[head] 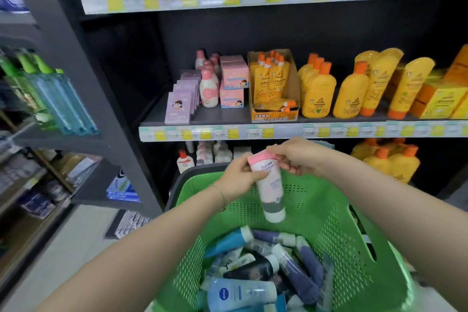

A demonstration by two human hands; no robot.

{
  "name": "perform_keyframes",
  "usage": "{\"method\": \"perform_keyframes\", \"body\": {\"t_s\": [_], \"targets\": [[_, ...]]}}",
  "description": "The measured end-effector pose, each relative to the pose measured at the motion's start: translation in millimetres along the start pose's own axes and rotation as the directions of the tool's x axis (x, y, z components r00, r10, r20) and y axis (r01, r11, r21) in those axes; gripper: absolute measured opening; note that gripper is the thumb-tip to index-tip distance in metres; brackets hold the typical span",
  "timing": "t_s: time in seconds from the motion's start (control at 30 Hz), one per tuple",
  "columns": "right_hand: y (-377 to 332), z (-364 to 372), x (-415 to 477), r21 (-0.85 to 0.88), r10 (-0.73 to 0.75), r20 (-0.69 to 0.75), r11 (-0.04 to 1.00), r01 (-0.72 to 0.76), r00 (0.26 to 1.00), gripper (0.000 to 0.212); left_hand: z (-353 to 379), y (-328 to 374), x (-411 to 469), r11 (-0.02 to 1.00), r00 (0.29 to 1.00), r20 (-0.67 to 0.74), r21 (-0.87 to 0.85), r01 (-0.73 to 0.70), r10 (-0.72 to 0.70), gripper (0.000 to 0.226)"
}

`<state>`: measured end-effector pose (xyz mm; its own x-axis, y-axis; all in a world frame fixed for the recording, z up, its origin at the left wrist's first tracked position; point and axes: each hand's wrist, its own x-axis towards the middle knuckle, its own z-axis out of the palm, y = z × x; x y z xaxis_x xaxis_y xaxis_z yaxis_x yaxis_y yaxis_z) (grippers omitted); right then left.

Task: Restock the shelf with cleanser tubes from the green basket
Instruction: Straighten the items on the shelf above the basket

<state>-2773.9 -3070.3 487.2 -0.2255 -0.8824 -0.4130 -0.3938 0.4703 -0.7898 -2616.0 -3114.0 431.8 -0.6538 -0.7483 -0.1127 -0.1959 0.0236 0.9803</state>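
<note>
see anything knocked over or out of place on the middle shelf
Yes: in the yellow cardboard display box, one orange-capped pouch lies flat at the front, while the other pouches stand upright behind it. Nothing else there looks askew.

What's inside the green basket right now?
A pile of tubes lies in the green basket: a light blue tube, a black tube, navy tubes. Lower tubes and the floor are covered. Left hand and right hand hold a pink tube above.
</note>
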Motion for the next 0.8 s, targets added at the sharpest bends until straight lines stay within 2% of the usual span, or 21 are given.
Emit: {"method": "perform_keyframes", "body": {"t_s": [0.1,0.27,0.33,0.5,0.57,0.63,0.7,0.8], "targets": [[7,-11,0,-0.045,-0.086,-0.087,0.996,0.083,0.992,0.030,-10,20,-3,1.000,0.999,-0.026,-0.003,-0.021,0.021,0.021],[13,-13,-5,-0.047,-0.162,0.055,0.985,0.165,0.985,0.035,-25,51,-1,0.994,0.996,-0.082,-0.101,-0.037,0.029,0.021],[9,-9,-6,-0.016,-0.187,0.063,0.982,0.189,0.980,0.040,-29,62,0,0.988,0.994,-0.102,-0.143,-0.057,0.043,0.019],[-9,-7,-13,0.072,-0.298,0.003,0.952,0.297,0.954,0.043,-36,82,5,0.988,0.987,-0.097,-0.080,-0.134,0.126,0.025],[-19,-12,-17,0.058,-0.344,-0.055,0.936,0.347,0.938,0.037,-40,88,6,0.984,0.985,-0.075,-0.077,-0.163,0.158,0.034],[-29,-19,-22,0.064,-0.371,-0.098,0.924,0.377,0.924,0.031,-44,94,7,0.983,0.982,-0.058,-0.010,-0.183,0.182,0.053],[-40,-27,-27,0.076,-0.392,-0.116,0.913,0.402,0.912,0.034,-47,104,8,0.978,0.980,-0.028,0.071,-0.196,0.199,0.067],[-60,-39,-34,0.069,-0.417,-0.163,0.899,0.432,0.894,0.041,-50,123,12,0.969,0.978,-0.005,0.131,-0.207,0.209,0.067]]}}
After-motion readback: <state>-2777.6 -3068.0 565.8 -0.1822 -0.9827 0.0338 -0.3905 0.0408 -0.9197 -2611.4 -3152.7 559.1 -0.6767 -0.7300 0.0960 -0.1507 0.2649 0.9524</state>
